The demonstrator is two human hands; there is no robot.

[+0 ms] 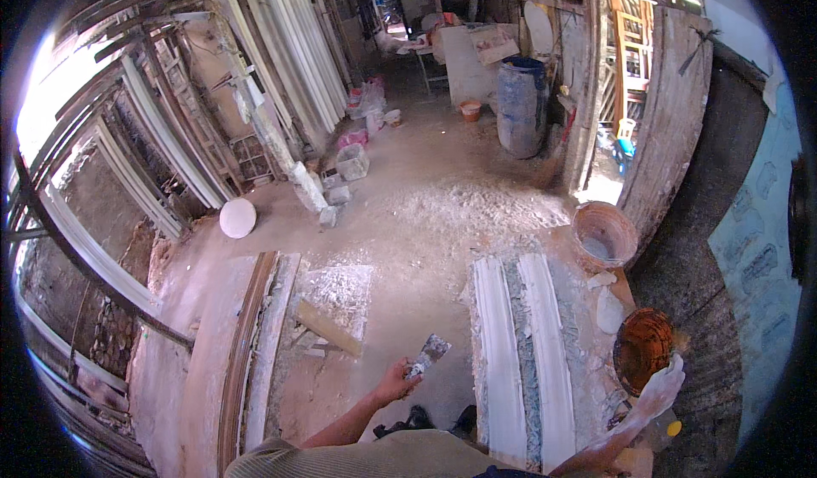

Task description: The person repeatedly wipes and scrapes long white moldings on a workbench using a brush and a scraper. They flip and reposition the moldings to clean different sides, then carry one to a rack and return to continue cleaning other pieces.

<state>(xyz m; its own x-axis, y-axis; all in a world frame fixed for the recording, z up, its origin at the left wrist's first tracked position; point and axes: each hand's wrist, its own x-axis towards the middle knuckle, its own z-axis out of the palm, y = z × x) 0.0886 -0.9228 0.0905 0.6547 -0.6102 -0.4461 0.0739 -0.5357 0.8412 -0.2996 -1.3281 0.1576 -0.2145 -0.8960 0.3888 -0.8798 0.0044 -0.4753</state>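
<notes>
My left hand [395,384] is closed round the handle of a putty knife [432,352], whose flat blade is smeared with white and points up and away to the right. At the right, my white-coated right hand [660,390] is at the near right rim of an orange-brown bucket [631,355], its fingers over the edge. The bucket's dark inside faces me. Left of it lies a bench with two long white plaster mouldings [496,342] and a rough grey strip between them.
Another bucket [605,236] with pale stuff inside stands beyond. On the left is a long bench [204,350] with brown rails, and a wooden piece [328,328] juts from it. Farther off are white debris [477,210], a blue drum [521,108] and leaning white strips [302,44].
</notes>
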